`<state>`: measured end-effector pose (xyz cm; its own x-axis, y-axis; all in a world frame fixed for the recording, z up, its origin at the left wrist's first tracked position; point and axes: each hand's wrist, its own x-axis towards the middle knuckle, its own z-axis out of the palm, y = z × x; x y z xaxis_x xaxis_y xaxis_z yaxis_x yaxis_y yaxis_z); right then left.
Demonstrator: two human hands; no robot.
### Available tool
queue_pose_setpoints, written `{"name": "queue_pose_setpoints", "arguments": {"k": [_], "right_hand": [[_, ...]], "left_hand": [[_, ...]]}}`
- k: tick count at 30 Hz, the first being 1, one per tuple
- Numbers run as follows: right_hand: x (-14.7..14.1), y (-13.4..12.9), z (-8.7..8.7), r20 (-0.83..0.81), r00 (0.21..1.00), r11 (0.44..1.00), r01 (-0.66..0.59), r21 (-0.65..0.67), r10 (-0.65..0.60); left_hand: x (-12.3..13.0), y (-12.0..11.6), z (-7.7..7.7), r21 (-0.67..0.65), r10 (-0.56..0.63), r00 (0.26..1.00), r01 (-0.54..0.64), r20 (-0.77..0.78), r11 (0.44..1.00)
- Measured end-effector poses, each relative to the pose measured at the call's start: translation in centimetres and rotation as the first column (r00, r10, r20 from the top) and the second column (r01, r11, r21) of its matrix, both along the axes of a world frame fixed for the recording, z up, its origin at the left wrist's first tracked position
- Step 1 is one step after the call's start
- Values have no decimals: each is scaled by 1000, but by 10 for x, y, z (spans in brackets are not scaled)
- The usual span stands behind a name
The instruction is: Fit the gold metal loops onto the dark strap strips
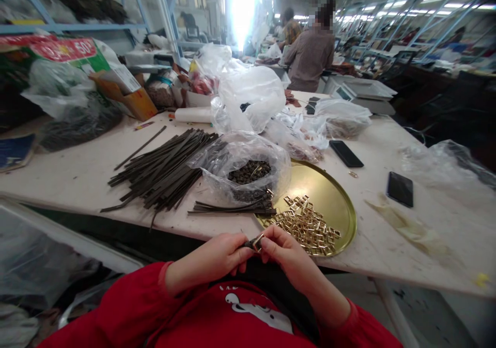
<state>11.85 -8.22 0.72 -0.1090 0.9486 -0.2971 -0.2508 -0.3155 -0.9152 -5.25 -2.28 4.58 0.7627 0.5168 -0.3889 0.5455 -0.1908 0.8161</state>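
Both hands meet in front of my chest, near the table's front edge. My left hand (228,255) pinches a dark strap piece (248,244). Between the hands is a gold buckle (257,243), with the fingers of my right hand (279,248) closed on it. The strap's end lies at the buckle; whether it passes through is too small to tell. Just beyond my right hand, a round gold tray (341,203) holds a heap of gold buckles (310,228). Dark straps (232,208) lie beyond my left hand, by an open plastic bag (277,167) of small dark pieces.
A large pile of dark strips (166,167) spreads on the table (70,180) at left. Two phones (346,154) lie at right, near a pale yellowish strip (406,224). Plastic bags (251,97) and a cardboard box (135,100) stand behind. A person (312,53) is farther back.
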Motion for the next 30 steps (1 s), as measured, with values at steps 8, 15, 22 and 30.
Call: {"name": "queue_pose_setpoints", "arguments": {"k": [8,15,22,30], "right_hand": [[1,-11,-14,-552,834,978,-99,-184,-19],[-4,-19,-6,-250,968,1000,9,-22,-14],[-5,-10,17,803,565,716,-480,506,-189],[-8,2,3,854,512,757,-520,394,-93]], "left_hand": [[4,-11,-4,-55,7,1000,-7,0,998],[-8,-11,7,63,-12,999,9,41,998],[-1,-7,-12,-49,58,986,-51,156,998],[-13,9,-13,-184,70,997,-61,40,981]]}}
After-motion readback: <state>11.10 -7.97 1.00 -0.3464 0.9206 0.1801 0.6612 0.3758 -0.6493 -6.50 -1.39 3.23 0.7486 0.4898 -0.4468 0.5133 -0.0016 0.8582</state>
